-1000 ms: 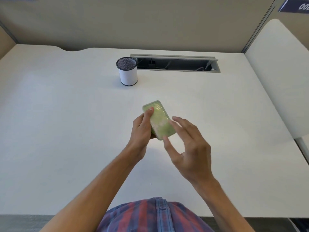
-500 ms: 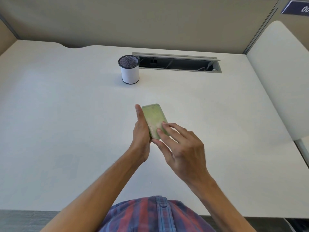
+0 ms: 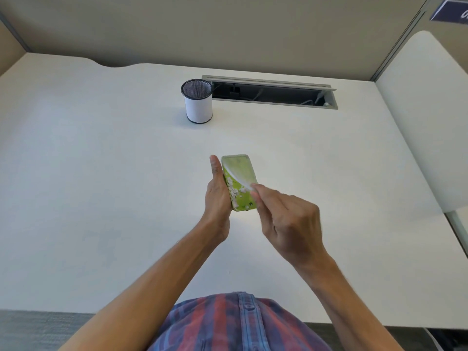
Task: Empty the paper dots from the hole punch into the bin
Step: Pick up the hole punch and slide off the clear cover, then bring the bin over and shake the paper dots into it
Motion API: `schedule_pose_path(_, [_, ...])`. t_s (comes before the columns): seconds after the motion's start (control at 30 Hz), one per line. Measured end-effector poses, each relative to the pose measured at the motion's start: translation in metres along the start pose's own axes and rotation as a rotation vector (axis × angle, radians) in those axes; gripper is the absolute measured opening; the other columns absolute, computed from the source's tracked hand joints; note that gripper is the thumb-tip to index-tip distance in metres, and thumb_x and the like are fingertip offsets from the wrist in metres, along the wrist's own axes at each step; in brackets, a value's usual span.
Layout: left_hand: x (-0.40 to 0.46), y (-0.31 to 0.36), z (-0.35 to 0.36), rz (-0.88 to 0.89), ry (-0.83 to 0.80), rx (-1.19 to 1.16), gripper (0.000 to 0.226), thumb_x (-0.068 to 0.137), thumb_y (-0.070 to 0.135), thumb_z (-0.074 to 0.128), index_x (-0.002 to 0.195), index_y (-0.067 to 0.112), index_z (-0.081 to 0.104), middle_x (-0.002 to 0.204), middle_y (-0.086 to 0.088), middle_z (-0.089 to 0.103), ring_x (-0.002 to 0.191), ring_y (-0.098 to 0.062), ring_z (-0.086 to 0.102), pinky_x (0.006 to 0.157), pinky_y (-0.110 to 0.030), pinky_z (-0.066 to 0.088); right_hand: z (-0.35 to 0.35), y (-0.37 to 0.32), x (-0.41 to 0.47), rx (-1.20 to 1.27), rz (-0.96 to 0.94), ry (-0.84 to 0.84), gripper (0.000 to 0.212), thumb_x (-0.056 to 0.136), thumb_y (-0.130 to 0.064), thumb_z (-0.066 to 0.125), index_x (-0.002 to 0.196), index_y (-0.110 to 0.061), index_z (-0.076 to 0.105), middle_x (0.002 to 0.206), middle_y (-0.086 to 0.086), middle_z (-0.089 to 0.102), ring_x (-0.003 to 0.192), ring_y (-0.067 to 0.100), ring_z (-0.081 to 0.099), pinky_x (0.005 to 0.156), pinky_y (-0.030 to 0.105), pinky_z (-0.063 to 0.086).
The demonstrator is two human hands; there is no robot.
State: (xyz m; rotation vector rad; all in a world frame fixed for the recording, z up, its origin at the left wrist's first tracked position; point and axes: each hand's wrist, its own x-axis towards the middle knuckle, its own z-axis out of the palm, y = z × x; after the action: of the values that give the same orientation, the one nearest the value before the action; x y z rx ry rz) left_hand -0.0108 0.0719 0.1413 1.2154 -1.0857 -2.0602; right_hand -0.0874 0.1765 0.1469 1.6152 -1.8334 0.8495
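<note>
Since half a second ago your right hand (image 3: 286, 219) has pulled back toward you along the underside of the green hole punch (image 3: 239, 183), and the clear base cover (image 3: 239, 167) has begun to peel away with it. Its near edge is now lifted, and the paper dots (image 3: 234, 190) inside show bare against the green, where before they lay behind the cloudy plastic. I'd judge the tray is coming open, so the dots are loose well short of the bin (image 3: 197, 101).

The white desk (image 3: 101, 198) lies under both hands. The mesh-topped white bin stands far beyond your fingertips, slightly left of them, just beside the open cable slot (image 3: 273, 93).

Your left hand (image 3: 217, 193) is clamped on the punch's left side, thumb laid straight up along its edge. Your right fingertips (image 3: 254, 190) are pinched together on the cover's lifted edge.

The punch is held above the desk between your hands, underside facing you. Its long axis runs away from you, tilted slightly left, far end toward the bin. Keep it level until it is over the bin.
</note>
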Motion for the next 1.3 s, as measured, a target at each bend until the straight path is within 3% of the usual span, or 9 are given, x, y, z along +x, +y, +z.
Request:
schedule_pose_path(0.13, [0.000,0.000,0.001,-0.024,-0.030,-0.036,0.060,0.095,0.070,0.024,0.096,0.028,0.067,0.093,0.003,0.075,0.091,-0.017,0.071,0.082,-0.034,0.056,-0.002,0.009,0.000,0.113,0.141,0.053,0.027,0.098,-0.017,0.052,0.093,-0.002,0.074,0.078,0.005,0.075,0.051,0.023,0.064,0.043,0.031,0.047])
schedule_pose_path(0.27, [0.001,0.002,0.000,-0.012,-0.044,-0.042,0.056,0.096,0.069,0.025,0.094,0.032,0.066,0.088,0.009,0.077,0.095,-0.016,0.071,0.085,-0.036,0.056,-0.004,0.008,0.002,0.346,0.474,0.122,0.025,0.097,-0.014,0.053,0.095,0.000,0.074,0.081,-0.001,0.073,0.068,0.011,0.066,0.064,0.005,0.047])
schedule_pose_path(0.37, [0.001,0.002,0.000,-0.016,-0.042,-0.037,0.051,0.095,0.070,0.027,0.092,0.035,0.064,0.085,0.011,0.076,0.093,-0.014,0.071,0.091,-0.039,0.055,0.001,0.006,0.000,0.492,0.726,0.196,0.021,0.099,-0.017,0.053,0.095,-0.011,0.073,0.083,-0.015,0.070,0.072,0.001,0.065,0.061,0.026,0.058])
schedule_pose_path(0.47, [0.001,0.002,0.000,-0.022,-0.044,-0.040,0.048,0.095,0.069,0.028,0.092,0.036,0.062,0.086,0.013,0.074,0.093,-0.013,0.070,0.094,-0.040,0.054,0.005,0.007,0.001,0.581,0.925,0.275,0.020,0.100,-0.022,0.052,0.092,-0.021,0.069,0.082,-0.012,0.071,0.072,0.001,0.064,0.057,0.043,0.056])
schedule_pose_path(0.63, [0.000,0.002,-0.002,-0.039,-0.050,-0.030,0.046,0.096,0.068,0.027,0.092,0.037,0.061,0.093,0.010,0.071,0.092,-0.012,0.069,0.088,-0.038,0.055,0.003,0.008,0.003,0.601,0.925,0.355,0.023,0.102,-0.018,0.049,0.089,-0.018,0.068,0.081,0.000,0.068,0.068,0.008,0.059,0.054,0.034,0.044])
schedule_pose_path(0.8, [0.000,0.002,0.000,-0.036,-0.049,-0.013,0.046,0.096,0.067,0.027,0.090,0.038,0.062,0.087,0.014,0.073,0.091,-0.010,0.069,0.091,-0.038,0.054,0.007,0.012,-0.004,0.545,0.845,0.264,0.022,0.101,-0.019,0.050,0.089,-0.020,0.069,0.091,0.002,0.069,0.071,0.013,0.061,0.057,0.021,0.044])
schedule_pose_path(0.97, [0.002,0.000,-0.007,-0.049,-0.037,-0.015,0.044,0.097,0.067,0.027,0.092,0.038,0.060,0.091,0.015,0.071,0.087,-0.006,0.070,0.090,-0.037,0.054,0.014,0.029,-0.009,0.714,1.213,0.383,0.025,0.099,-0.019,0.056,0.082,-0.023,0.074,0.079,-0.010,0.072,0.069,0.011,0.062,0.051,0.024,0.044])
schedule_pose_path(1.1, [0.003,-0.002,-0.012,-0.051,-0.020,-0.018,0.044,0.097,0.066,0.027,0.092,0.038,0.061,0.090,0.014,0.072,0.083,-0.007,0.071,0.087,-0.037,0.056,0.027,0.054,-0.032,0.791,1.487,0.282,0.016,0.094,-0.020,0.063,0.084,-0.017,0.074,0.078,-0.009,0.072,0.071,0.005,0.072,0.053,0.018,0.047])
schedule_pose_path(1.3, [0.004,-0.004,-0.014,-0.071,-0.017,-0.021,0.044,0.097,0.066,0.027,0.094,0.037,0.060,0.096,0.011,0.070,0.088,-0.010,0.070,0.089,-0.038,0.055,0.037,0.076,-0.066,0.750,1.587,0.190,0.015,0.094,-0.017,0.063,0.084,-0.012,0.073,0.084,-0.001,0.072,0.073,0.010,0.073,0.058,0.020,0.052])
